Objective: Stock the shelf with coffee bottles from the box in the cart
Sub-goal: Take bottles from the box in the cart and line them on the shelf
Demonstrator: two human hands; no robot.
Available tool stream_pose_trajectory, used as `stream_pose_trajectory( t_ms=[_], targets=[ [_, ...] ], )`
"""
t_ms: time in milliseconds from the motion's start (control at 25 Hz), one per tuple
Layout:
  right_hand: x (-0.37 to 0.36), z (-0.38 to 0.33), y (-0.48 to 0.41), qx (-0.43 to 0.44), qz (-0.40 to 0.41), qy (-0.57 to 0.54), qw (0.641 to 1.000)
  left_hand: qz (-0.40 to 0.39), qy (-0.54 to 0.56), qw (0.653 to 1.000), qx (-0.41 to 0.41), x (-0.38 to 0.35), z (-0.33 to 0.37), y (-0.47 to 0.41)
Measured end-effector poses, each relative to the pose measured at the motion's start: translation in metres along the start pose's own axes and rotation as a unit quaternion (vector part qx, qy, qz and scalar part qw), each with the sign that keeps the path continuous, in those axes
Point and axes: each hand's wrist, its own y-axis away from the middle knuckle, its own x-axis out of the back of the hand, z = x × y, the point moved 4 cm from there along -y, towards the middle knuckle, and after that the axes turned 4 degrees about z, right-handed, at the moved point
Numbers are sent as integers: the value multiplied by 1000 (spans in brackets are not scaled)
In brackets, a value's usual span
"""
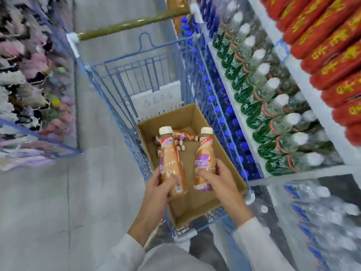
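The person stands at the end of a blue wire shopping cart (136,75) parked close alongside the white store shelf (310,96), arms in pale long sleeves (254,241) reaching out over it. Sitting in the near end of the cart is an open brown cardboard box (187,118). The left hand (159,186) has its fingers curled round the lower half of a tan plastic coffee bottle with a white cap and purple label (172,161), held cap away from the person, above the box's left side. The right hand (218,178) grips a second matching coffee bottle (205,159) the same way, thumb across the label, just beside the first and not touching it. A few more coffee bottles (175,139) lie on their sides at the far end of the box, and the near part of its floor is bare card. On the shelf to the right stand rows of clear bottles with green labels and white caps (259,90), with blue-capped bottles (220,114) on the level below and red packs with gold lettering (332,55) above. The picture is smeared, so the labels are hard to read.
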Motion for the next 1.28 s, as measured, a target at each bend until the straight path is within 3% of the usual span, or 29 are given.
stream_pose_trajectory(
  t_ms=[240,560,960,1280],
  targets=[
    [61,-35,109,100,142,-140,975,-172,-89,981,-33,-57,26,36],
    [174,24,237,151,301,-222,915,-349,-173,920,-33,-175,-33,121],
    [308,126,442,208,433,-242,843,-464,-213,860,6,-296,-148,319],
    [380,177,548,235,530,-309,754,-534,-168,825,80,-366,-207,452]
  ],
)
